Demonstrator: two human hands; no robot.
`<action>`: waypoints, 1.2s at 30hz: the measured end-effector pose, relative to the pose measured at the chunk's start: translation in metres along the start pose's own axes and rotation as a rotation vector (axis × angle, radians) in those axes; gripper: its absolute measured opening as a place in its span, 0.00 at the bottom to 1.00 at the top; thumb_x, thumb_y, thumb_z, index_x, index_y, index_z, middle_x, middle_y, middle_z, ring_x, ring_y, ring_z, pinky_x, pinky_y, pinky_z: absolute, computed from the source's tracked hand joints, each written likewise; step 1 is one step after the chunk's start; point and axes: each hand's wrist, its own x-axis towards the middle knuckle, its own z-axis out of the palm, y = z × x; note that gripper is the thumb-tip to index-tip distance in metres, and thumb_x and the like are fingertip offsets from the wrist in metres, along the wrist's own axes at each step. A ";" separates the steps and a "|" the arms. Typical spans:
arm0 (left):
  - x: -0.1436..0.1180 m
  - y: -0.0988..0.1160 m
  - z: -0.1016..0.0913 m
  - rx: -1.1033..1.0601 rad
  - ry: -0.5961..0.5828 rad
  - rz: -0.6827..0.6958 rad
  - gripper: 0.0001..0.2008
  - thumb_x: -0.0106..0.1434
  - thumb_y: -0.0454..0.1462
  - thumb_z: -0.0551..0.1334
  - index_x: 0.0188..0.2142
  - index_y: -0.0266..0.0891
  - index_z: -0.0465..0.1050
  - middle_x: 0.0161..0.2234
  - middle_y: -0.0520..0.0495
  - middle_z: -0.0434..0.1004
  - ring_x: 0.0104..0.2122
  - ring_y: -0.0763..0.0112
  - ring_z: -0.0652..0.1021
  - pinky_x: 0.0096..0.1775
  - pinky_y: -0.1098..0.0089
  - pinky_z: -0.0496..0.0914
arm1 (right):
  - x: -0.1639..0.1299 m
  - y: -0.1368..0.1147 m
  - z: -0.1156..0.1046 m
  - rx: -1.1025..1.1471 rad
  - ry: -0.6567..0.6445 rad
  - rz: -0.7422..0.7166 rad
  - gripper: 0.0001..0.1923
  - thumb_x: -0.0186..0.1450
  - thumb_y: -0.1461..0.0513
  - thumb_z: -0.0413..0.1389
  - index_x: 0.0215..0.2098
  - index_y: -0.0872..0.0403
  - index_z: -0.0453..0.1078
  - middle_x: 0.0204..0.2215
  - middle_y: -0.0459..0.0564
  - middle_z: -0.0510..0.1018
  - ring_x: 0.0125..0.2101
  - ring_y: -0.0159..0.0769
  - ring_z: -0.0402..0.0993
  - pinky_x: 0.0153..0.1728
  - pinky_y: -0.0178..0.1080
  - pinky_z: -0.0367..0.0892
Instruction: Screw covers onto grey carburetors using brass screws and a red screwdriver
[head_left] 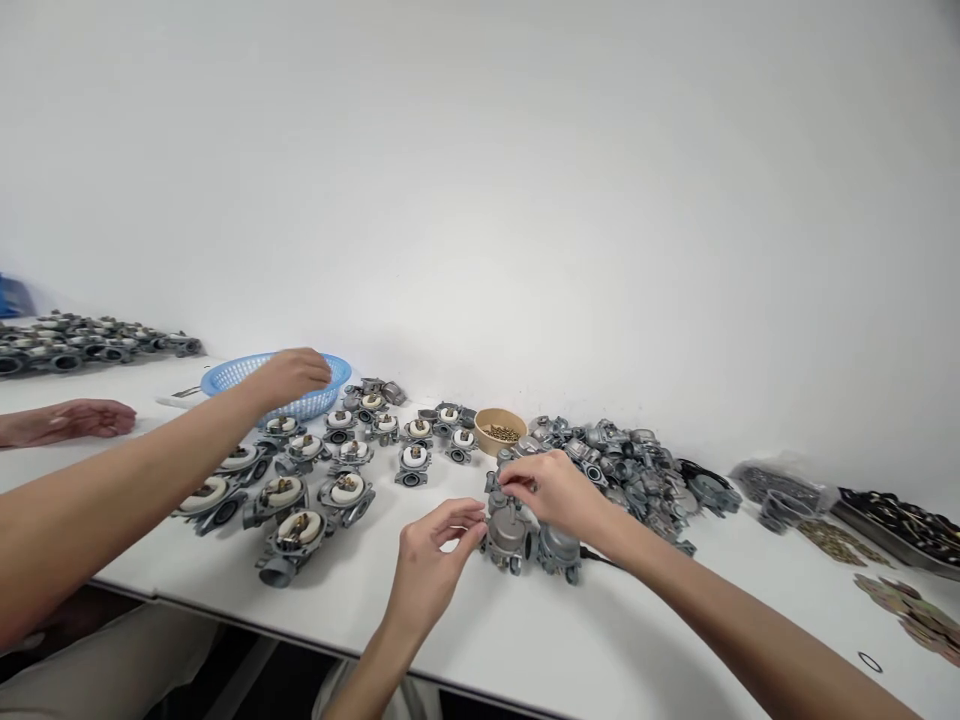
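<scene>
A white table (525,640) runs along a plain wall and carries grey cast metal bodies everywhere: rows of them with white round inserts (300,480) to the left, a loose heap (637,465) to the right, more at the far left edge (67,345). One body (517,535) stands near the front edge, between the person's two hands. The left hand (435,555) has its fingertips pinched at that body's left side, steadying it; the right hand (551,490) is curled over its top, fingers closed on something too small to make out. The work looks like seating a small part in the top, so it would go best with the left hand holding the body still and upright while the right lowers the piece straight in. A co-worker's arm crosses from the left, its hand (289,375) over a blue basket (225,378) whose contents cannot be seen; another hand (82,418) lies flat further left. A tan bowl (500,430) just behind the body holds small brass-coloured pieces. Far right, a dark tray (900,530) and a clear bag (780,485) hold dark small parts.
</scene>
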 end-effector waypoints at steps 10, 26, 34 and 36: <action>0.000 -0.019 0.006 0.005 -0.120 -0.031 0.08 0.64 0.40 0.68 0.41 0.41 0.80 0.37 0.47 0.87 0.39 0.62 0.86 0.45 0.64 0.82 | 0.012 0.046 -0.007 -0.170 -0.318 -0.121 0.13 0.63 0.72 0.58 0.36 0.52 0.83 0.34 0.48 0.87 0.32 0.37 0.81 0.38 0.37 0.71; -0.007 -0.034 0.004 0.393 -0.192 0.326 0.16 0.74 0.32 0.55 0.54 0.48 0.76 0.46 0.46 0.85 0.45 0.61 0.85 0.47 0.65 0.79 | 0.013 0.059 0.001 -0.093 -0.419 -0.087 0.12 0.62 0.71 0.59 0.35 0.51 0.83 0.33 0.47 0.87 0.33 0.38 0.82 0.40 0.36 0.71; -0.004 -0.036 0.003 0.427 -0.176 0.346 0.14 0.74 0.32 0.56 0.53 0.47 0.75 0.46 0.47 0.85 0.44 0.62 0.84 0.46 0.65 0.78 | 0.004 0.064 -0.004 0.028 -0.476 -0.016 0.05 0.61 0.68 0.65 0.33 0.52 0.75 0.31 0.45 0.85 0.33 0.35 0.83 0.35 0.33 0.70; -0.004 -0.036 0.003 0.449 -0.176 0.353 0.13 0.74 0.32 0.56 0.52 0.47 0.75 0.46 0.47 0.85 0.44 0.62 0.84 0.46 0.64 0.78 | 0.003 0.063 -0.006 0.044 -0.480 -0.004 0.07 0.61 0.66 0.66 0.31 0.52 0.72 0.30 0.44 0.84 0.34 0.36 0.83 0.34 0.33 0.69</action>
